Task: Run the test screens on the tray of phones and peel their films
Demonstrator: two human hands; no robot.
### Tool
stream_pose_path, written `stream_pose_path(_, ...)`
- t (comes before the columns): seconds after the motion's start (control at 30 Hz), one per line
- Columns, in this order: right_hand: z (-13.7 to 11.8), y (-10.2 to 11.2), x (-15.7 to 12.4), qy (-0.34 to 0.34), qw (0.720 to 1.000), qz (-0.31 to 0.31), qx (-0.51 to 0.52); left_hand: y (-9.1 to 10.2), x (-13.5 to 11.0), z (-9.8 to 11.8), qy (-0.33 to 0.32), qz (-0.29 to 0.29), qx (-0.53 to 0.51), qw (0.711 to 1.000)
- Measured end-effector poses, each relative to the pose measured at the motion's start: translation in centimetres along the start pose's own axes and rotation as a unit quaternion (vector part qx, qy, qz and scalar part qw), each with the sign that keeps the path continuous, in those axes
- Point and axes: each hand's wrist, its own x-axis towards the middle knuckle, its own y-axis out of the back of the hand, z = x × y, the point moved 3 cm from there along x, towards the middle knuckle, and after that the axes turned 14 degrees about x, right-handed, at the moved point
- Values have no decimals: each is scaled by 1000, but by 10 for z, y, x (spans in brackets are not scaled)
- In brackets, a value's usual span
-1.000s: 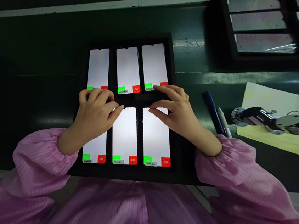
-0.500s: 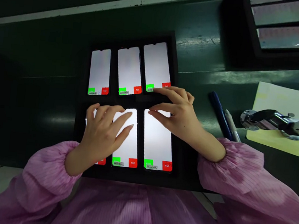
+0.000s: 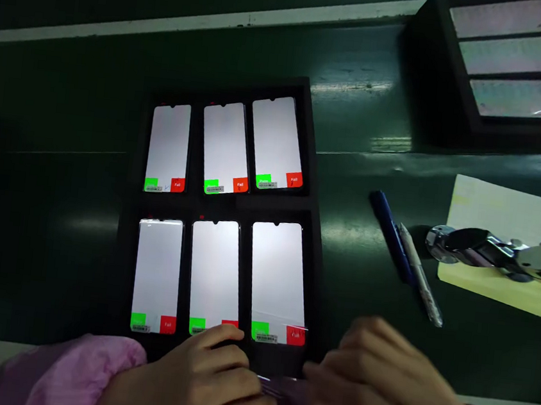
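Note:
Both my hands are low in the view, just in front of the black tray of lit phones. A thin clear film shows as a glint between them, its edge reaching up over the bottom of the front right phone. My left hand has curled fingers closed at the film's left side, its knuckles covering the lower edge of the front middle phone. At the film's right side, my right hand is closed in a pinch, smeared by motion; its fingertips are partly hidden.
The other phones, such as the back right one, show white screens with green and red corners. Right of the tray lie a blue pen, a white pen and a metal tool on paper. Another black tray stands far right.
Both hands have come down from over the phones to the front edge, and their open fingers have closed. A clear film now shows between them. The view has shifted slightly.

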Motion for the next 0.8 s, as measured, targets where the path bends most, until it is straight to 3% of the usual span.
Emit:
stream_pose_path(0.1,21,32,8,-27,993,99,-61,23,1,-16,-21,-29,7,999)
stream_pose_path(0.17,28,40,11,-34,987,133,-81,37,0,-29,-43,-50,33,997)
stream_pose_path(0.2,27,38,13,-17,989,122,-78,43,-1,-37,-55,-54,51,996)
stream_pose_path(0.3,17,15,13,64,997,9,-36,53,-1,-57,-80,-43,99,991)
stream_pose_path(0.4,8,-10,7,99,992,-67,-32,58,7,-78,-77,-42,111,990)
stream_pose_path(0.5,6,-19,2,113,988,-59,-81,61,23,-95,-81,-41,122,988)
stream_pose_path(0.63,8,-15,1,100,985,-9,-143,59,45,-111,-65,-30,152,986)
stream_pose_path(0.8,15,-13,11,98,981,1,-165,39,59,-105,-76,1,198,977)
